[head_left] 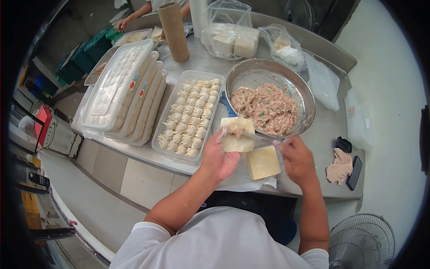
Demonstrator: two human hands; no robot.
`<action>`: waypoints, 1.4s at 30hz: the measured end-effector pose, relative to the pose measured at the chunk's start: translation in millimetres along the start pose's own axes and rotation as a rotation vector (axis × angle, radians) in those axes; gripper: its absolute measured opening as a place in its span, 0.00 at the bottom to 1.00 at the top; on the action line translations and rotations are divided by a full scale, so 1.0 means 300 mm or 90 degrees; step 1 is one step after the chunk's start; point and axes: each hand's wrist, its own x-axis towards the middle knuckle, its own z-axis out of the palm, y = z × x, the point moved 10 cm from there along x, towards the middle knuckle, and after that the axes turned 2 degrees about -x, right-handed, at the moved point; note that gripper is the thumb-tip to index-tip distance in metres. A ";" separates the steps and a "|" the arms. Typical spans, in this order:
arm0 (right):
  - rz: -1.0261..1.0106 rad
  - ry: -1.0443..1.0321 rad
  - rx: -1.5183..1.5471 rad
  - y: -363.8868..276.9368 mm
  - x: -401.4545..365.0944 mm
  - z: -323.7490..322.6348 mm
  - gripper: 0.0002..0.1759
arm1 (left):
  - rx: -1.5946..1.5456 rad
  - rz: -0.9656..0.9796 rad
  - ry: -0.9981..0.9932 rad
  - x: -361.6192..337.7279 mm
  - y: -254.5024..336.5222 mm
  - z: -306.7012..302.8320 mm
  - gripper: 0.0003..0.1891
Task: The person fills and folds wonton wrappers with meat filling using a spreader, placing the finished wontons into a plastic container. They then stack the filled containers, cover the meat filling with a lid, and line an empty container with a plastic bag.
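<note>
My left hand (219, 157) holds a square wonton wrapper (238, 142) with a smear of meat filling (235, 130) on it. In my right hand (295, 157) is a thin filling stick (264, 137), its far end at the filling; its exact shape is hard to make out. A stack of square wrappers (263, 163) lies on white paper below the hands. Behind them stands a round metal bowl (309, 96) of pinkish minced meat (268, 107) with green flecks. Left of the bowl, a clear plastic tray (156, 142) holds rows of folded wontons (190, 116).
Stacked lidded containers (121, 89) stand at the left, near a brown cardboard tube (174, 33). Bagged wrappers (235, 40) sit at the back. A phone (354, 173), cloth (339, 166) and black case (343, 144) lie right. Another person's hand (124, 23) is at the far left.
</note>
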 end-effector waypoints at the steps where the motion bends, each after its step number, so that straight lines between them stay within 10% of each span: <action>1: -0.002 -0.015 -0.005 -0.001 -0.015 0.037 0.15 | 0.004 -0.014 -0.003 -0.001 -0.001 0.028 0.21; 9: 0.069 -0.022 -0.067 -0.042 -0.059 -0.058 0.17 | 0.068 0.077 0.065 0.025 0.035 -0.017 0.20; 21: 0.069 0.057 0.099 -0.063 -0.035 -0.109 0.17 | 0.096 -0.002 -0.209 -0.008 0.039 0.101 0.19; 24: 0.070 -0.003 0.139 -0.075 -0.028 -0.089 0.17 | 0.780 0.201 -0.183 -0.049 0.082 0.135 0.27; 30: 0.015 -0.104 -0.015 -0.100 -0.020 -0.083 0.16 | 1.167 0.367 -0.225 -0.035 0.083 0.220 0.16; 34: 0.113 -0.043 0.101 -0.032 -0.028 -0.108 0.12 | 1.088 0.475 -0.200 -0.036 0.118 0.256 0.13; 42: 0.395 0.037 0.821 -0.036 -0.111 0.209 0.20 | 0.367 0.025 -0.220 -0.047 -0.145 0.239 0.17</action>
